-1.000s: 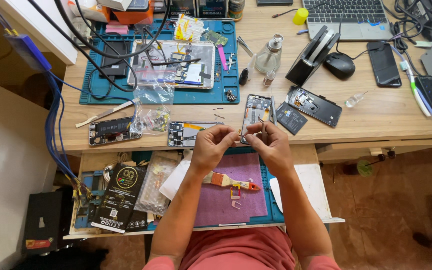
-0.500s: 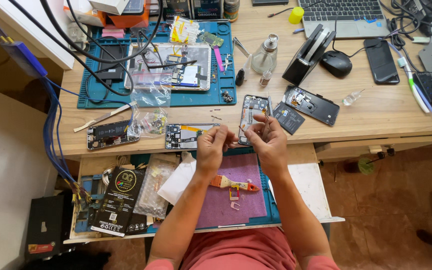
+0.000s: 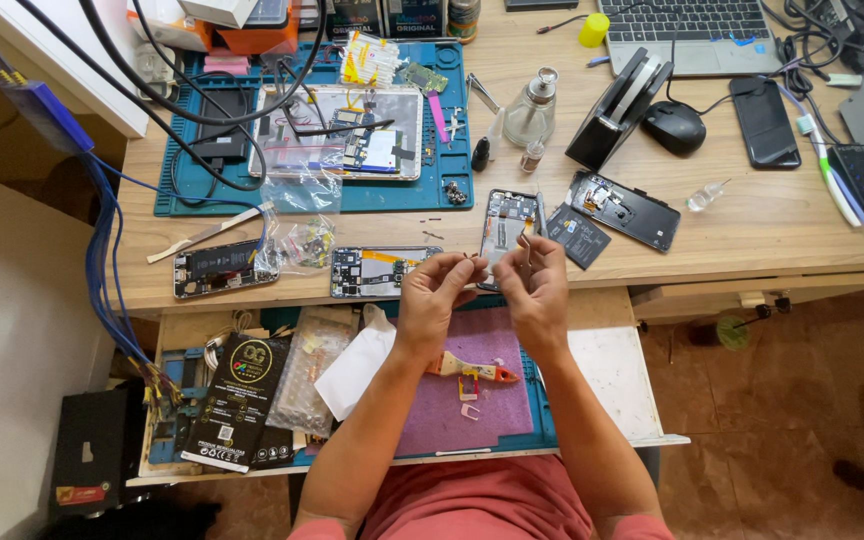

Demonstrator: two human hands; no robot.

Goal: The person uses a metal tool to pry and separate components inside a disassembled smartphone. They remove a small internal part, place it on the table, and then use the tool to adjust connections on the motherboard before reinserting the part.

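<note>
- The left hand (image 3: 435, 292) and right hand (image 3: 530, 287) are held close together over the desk's (image 3: 752, 235) front edge, fingertips nearly meeting.
- Something tiny is pinched between the left fingertips; what it is cannot be told.
- A thin tool, likely tweezers (image 3: 524, 255), is gripped narrowly in the right hand.
- An opened phone (image 3: 505, 226) lies on the desk just beyond the hands, partly covered by the right fingers.
- A second opened phone (image 3: 377, 271) is seen just left of the hands.
- A brush (image 3: 467, 369) rests on the purple mat (image 3: 482, 410) in the drawer below the wrists.
</note>
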